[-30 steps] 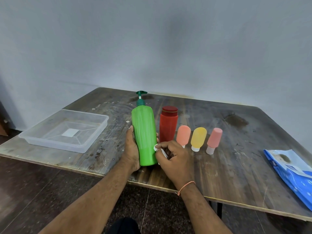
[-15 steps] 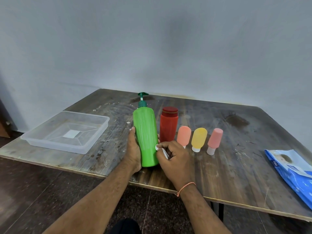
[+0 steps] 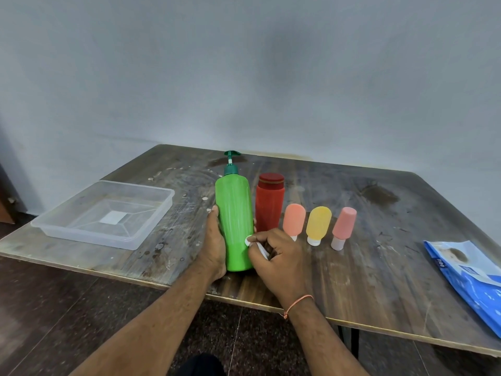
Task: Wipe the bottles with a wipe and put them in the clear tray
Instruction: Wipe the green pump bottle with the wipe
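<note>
Clear tray (image 3: 151,234) holding nothing, green bottle (image 3: 235,221) outside it

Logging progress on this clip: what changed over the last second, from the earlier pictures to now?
Very little. The left hand still holds the green bottle upright on the table, and the right hand still presses the wipe low on its side; any rubbing shift is too slight to tell. The other bottles and the tray, with nothing in it, stayed put.

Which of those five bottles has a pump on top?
The tall green bottle, gripped by the left hand. It alone carries a dark green pump; the red bottle and three small tubes have plain caps.
</note>
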`<action>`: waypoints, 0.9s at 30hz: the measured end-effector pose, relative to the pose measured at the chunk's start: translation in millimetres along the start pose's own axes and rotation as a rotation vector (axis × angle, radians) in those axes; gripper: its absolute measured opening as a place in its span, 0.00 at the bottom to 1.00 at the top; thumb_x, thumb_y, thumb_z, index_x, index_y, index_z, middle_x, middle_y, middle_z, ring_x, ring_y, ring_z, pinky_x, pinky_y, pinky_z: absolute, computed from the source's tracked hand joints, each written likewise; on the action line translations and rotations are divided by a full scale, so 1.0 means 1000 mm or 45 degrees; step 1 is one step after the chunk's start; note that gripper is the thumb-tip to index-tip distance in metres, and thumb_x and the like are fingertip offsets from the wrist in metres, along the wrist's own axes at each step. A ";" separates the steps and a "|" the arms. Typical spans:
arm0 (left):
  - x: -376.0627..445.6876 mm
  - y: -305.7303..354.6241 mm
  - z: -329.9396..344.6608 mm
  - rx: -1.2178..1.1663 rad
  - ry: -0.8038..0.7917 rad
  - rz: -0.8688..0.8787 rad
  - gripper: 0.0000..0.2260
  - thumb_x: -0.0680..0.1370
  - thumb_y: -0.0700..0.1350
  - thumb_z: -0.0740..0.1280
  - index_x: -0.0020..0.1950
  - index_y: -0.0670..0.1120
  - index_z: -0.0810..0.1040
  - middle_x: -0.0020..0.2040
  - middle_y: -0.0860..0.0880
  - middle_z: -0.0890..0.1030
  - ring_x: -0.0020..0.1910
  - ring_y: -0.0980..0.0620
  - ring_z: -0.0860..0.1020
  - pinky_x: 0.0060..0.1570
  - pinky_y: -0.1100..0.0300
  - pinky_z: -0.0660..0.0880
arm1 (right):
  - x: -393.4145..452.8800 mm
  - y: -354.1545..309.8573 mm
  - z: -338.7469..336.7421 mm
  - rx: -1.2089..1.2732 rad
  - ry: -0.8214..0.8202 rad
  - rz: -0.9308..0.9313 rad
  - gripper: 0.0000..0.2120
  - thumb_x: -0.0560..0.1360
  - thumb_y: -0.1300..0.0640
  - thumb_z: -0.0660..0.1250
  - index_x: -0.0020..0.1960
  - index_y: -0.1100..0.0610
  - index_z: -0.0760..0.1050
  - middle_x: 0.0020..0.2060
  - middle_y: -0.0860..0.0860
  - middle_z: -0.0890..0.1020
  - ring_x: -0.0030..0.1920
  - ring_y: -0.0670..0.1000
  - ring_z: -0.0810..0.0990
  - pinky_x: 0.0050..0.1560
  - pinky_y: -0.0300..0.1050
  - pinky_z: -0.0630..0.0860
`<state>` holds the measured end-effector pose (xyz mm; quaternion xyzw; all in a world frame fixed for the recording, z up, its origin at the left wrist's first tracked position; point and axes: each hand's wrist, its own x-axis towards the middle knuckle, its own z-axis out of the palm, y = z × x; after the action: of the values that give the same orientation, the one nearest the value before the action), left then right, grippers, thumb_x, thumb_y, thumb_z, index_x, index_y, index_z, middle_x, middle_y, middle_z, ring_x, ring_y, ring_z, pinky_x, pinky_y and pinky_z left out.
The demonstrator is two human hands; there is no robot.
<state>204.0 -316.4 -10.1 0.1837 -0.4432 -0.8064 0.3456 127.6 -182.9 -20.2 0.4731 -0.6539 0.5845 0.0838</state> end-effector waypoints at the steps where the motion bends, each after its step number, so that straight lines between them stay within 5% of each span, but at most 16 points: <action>1: 0.000 0.000 0.001 0.002 -0.003 -0.009 0.38 0.81 0.70 0.51 0.56 0.40 0.86 0.51 0.34 0.83 0.47 0.40 0.82 0.57 0.45 0.78 | 0.000 -0.001 -0.001 -0.012 0.000 0.003 0.05 0.74 0.58 0.75 0.46 0.48 0.87 0.43 0.40 0.85 0.46 0.46 0.85 0.45 0.50 0.81; 22: -0.008 0.006 0.009 0.039 -0.012 -0.011 0.37 0.84 0.65 0.46 0.51 0.43 0.88 0.49 0.36 0.84 0.46 0.42 0.84 0.53 0.47 0.80 | 0.000 0.000 -0.001 -0.074 0.045 -0.014 0.05 0.73 0.58 0.74 0.46 0.48 0.87 0.43 0.40 0.85 0.48 0.46 0.84 0.47 0.48 0.80; 27: -0.008 0.006 0.009 0.040 0.006 -0.024 0.37 0.84 0.66 0.46 0.51 0.43 0.88 0.50 0.36 0.85 0.47 0.43 0.84 0.52 0.48 0.81 | 0.003 0.000 -0.002 -0.176 0.058 0.001 0.07 0.76 0.57 0.74 0.50 0.47 0.87 0.47 0.38 0.85 0.51 0.43 0.81 0.51 0.38 0.76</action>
<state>207.1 -307.5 -0.3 0.1953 -0.4533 -0.8021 0.3363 125.1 -183.1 -17.2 0.4524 -0.6907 0.5487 0.1308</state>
